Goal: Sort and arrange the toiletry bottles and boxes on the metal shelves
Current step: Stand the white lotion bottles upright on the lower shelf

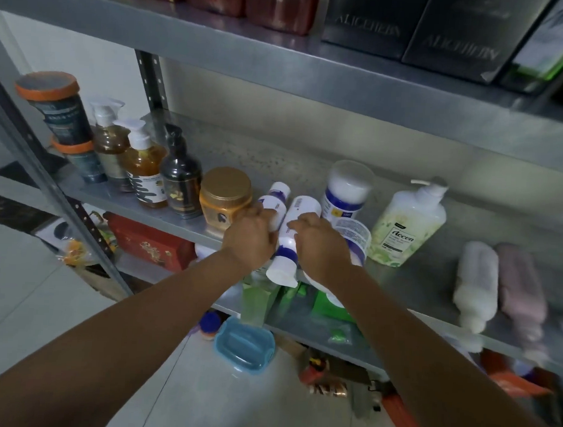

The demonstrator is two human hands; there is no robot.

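Left hand (250, 239), fingers curled round a small white bottle (274, 206); right hand (322, 249), fingers curled onto a longer white-and-purple bottle (288, 246) (both lying on the metal shelf (276, 161)).

Dull grey metal shelf (308, 169) bears glossy white plastic bottles (301, 214) and a shiny gold-lidded jar (226, 186).

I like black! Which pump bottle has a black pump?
The dark brown bottle with gold print, just left of the gold-lidded orange jar. The amber bottles and the pale green floral bottle have white pumps.
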